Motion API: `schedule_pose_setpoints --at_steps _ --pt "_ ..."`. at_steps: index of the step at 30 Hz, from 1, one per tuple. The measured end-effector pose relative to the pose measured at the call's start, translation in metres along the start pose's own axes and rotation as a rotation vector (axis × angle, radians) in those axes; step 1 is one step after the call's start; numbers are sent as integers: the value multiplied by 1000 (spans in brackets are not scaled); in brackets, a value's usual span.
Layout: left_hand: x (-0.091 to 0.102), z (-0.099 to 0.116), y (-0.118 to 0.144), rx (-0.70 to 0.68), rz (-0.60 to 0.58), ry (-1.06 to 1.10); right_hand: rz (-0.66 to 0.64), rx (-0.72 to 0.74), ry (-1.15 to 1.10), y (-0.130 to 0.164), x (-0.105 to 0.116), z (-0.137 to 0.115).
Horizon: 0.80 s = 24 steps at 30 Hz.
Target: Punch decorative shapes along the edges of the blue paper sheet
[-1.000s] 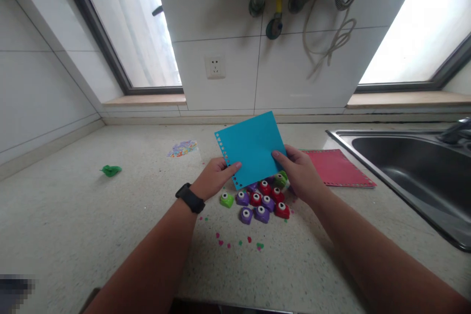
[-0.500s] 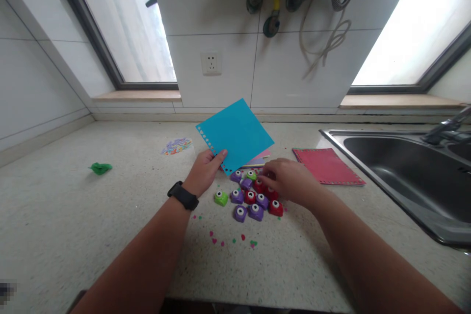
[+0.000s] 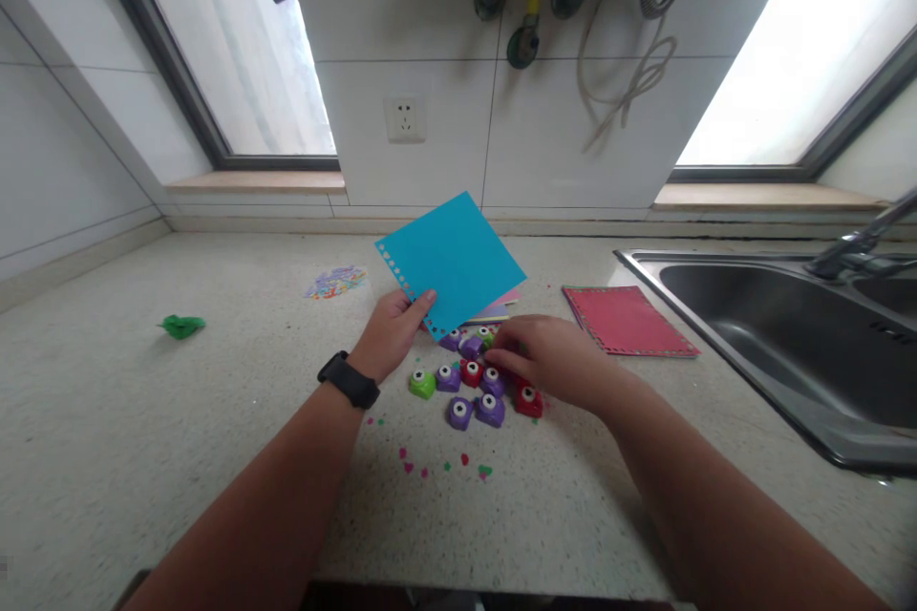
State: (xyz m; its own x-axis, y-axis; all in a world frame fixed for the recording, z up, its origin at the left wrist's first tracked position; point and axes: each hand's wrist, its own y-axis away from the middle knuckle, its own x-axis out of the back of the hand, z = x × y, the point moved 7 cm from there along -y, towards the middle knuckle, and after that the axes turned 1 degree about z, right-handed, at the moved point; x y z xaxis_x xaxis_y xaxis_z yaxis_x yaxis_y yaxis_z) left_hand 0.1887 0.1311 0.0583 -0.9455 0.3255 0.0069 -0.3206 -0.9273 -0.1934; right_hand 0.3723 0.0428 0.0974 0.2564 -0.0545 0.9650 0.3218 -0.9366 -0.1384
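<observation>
My left hand (image 3: 393, 329), closed with the thumb on top, grips a blue sheet of paper (image 3: 453, 258) by its lower corner. Small punched shapes run along the sheet's left edge. My right hand (image 3: 548, 355) reaches over a cluster of small craft punches, its fingers curled down among them. Its fingertips and anything in them are partly hidden. Around it lie a red punch (image 3: 528, 402), several purple punches, one of them nearest me (image 3: 491, 410), and a green punch (image 3: 422, 384) at the left. Another red punch (image 3: 471, 372) sits mid-cluster.
Punched paper bits (image 3: 424, 473) lie scattered on the speckled counter (image 3: 236, 458). A pile of colourful bits (image 3: 336, 282) and a green crumpled piece (image 3: 181, 326) are to the left. Red paper with a punched border (image 3: 630, 320) lies beside the sink (image 3: 774, 334).
My right hand has shifted slightly left over the punches, its fingers still curled. The blue sheet stays in my left hand. The whole view has shifted a little.
</observation>
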Motion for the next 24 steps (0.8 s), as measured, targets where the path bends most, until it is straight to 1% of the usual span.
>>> schedule_pose_setpoints --at_steps 2,4,6,8,11,13,15,17,18,20,22,24 --pt "0 0 0 2 5 7 -34 -21 -12 4 6 13" --pt "-1 0 0 7 2 12 -111 -31 -27 9 7 24" --pt "-2 0 0 15 -5 26 -181 -19 -26 13 6 27" --pt "-3 0 0 19 -7 48 -219 -10 11 14 2 26" --pt "-3 2 1 20 0 54 -234 -38 99 14 -5 22" --pt "-3 3 2 26 12 43 -215 -65 135 13 -7 22" --pt "-4 4 3 30 25 38 -180 -74 114 12 -4 23" --pt "-4 5 4 28 37 35 -125 -81 -10 11 4 24" --pt "-4 6 4 25 42 34 -82 -100 -121 11 10 25" --pt "-5 9 6 22 48 40 48 -155 -446 10 23 29" --pt "-7 12 7 22 43 63 218 -189 -809 9 34 34" --pt "-10 17 8 22 35 94 381 -162 -1107 9 41 37"
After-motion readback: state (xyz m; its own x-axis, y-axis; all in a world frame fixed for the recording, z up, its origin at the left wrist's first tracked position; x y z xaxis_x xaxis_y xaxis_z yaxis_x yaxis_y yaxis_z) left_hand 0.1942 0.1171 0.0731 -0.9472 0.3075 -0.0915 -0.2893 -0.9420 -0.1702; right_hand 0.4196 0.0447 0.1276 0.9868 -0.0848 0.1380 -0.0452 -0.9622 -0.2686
